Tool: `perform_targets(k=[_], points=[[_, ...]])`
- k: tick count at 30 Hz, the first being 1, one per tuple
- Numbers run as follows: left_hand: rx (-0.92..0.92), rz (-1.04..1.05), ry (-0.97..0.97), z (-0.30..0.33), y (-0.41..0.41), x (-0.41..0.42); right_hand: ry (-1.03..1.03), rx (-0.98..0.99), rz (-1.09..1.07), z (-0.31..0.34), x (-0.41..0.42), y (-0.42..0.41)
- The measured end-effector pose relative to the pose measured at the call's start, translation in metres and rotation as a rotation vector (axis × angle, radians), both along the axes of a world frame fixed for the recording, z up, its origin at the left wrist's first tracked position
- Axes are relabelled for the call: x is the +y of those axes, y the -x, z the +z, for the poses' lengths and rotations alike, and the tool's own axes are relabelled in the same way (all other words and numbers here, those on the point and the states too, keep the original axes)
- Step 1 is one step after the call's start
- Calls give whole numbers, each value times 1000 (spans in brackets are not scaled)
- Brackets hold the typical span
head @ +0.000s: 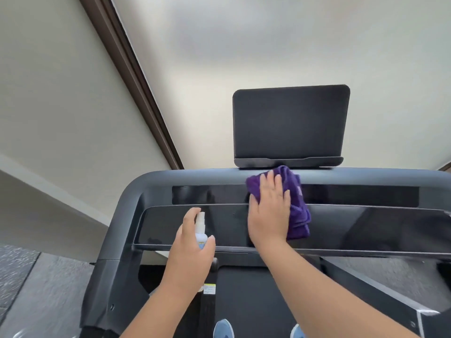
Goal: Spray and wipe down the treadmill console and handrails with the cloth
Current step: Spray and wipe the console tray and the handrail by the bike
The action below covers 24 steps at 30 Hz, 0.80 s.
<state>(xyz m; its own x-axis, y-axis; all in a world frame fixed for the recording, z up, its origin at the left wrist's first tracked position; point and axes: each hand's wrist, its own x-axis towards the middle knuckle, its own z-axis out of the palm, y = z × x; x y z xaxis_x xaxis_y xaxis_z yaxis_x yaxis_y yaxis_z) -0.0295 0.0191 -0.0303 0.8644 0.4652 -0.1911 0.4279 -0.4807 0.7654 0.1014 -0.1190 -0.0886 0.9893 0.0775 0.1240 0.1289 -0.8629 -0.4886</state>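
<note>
Cloth (296, 203), purple and bunched, lies on the treadmill console (353, 223) near its middle, just below the tablet stand (290, 123). Your right hand (269, 211) presses it flat, fingers straight. Your left hand (191, 252) grips a small spray bottle (200, 230) upright over the console's left part, forefinger on the nozzle.
</note>
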Motion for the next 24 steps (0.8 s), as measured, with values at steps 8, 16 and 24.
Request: perform_targets(k=[8,16,24], points=[[-107,109,42,-7,0,23,214,-40,357,-19,-41,95],[-117,-3,128,-1,10,31,72,52,-345,-4,-133,40],[-257,43,118,5,21,36,-90,63,-238,14,3,-7]])
